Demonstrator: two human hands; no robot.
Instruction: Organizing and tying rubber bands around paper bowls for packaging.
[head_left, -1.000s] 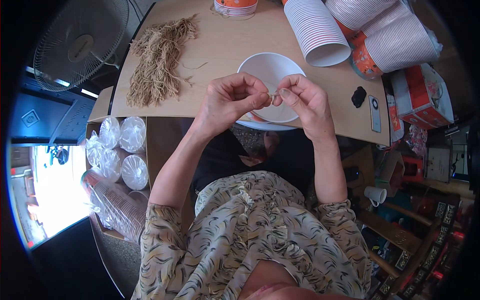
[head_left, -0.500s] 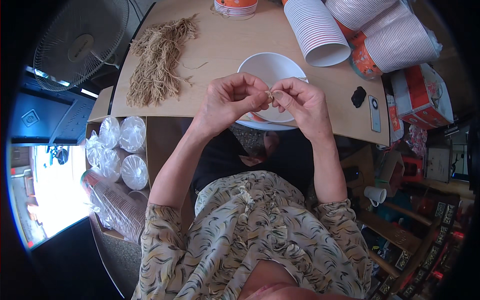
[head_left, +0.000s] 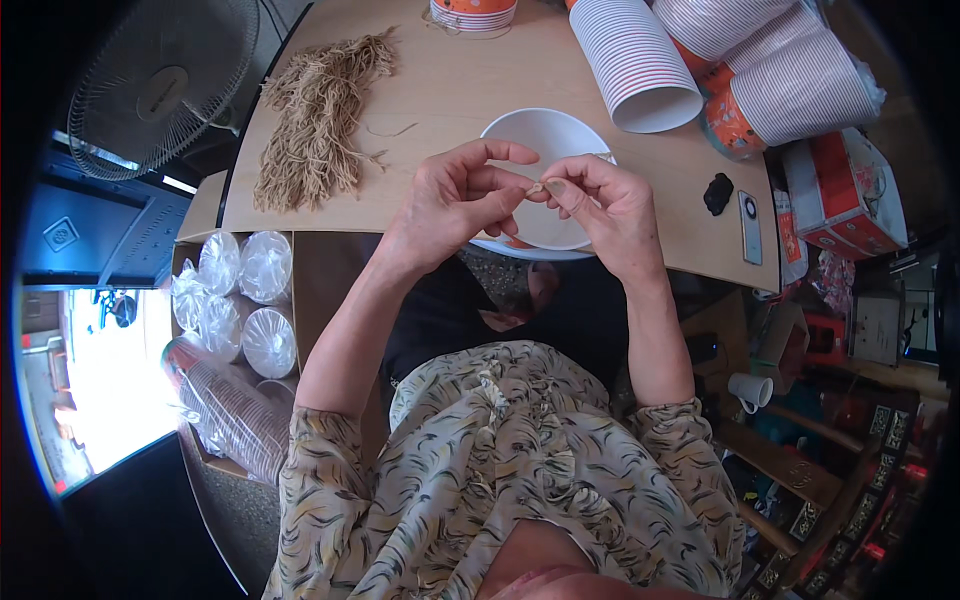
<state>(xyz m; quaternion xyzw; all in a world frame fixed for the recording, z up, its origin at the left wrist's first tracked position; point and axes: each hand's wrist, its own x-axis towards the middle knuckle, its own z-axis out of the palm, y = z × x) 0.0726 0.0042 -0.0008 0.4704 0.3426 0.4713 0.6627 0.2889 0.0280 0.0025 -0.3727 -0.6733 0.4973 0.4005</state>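
Note:
Over the white bowl (head_left: 548,128), both my hands meet at a small tan piece (head_left: 538,188) that looks like knotted twine. My right hand (head_left: 607,205) pinches it between thumb and forefinger. My left hand (head_left: 458,203) has its thumb and middle finger closed at the same piece, while its index finger is raised away. Fingers partly hide the piece. To the left on the table lies a loose bundle of tan twine strands (head_left: 318,120), with one short strand apart from it.
Stacked paper cups (head_left: 640,70) lie at the back right, more in plastic beside them. A phone (head_left: 749,228) and a small black object (head_left: 717,194) rest near the right edge. Below left stands a carton of wrapped cups (head_left: 268,340); a fan (head_left: 165,90) is far left.
My left index finger has lifted off the small tan piece and straightened. My right hand has stayed almost in place, still pinching. The bowl has shifted very slightly.

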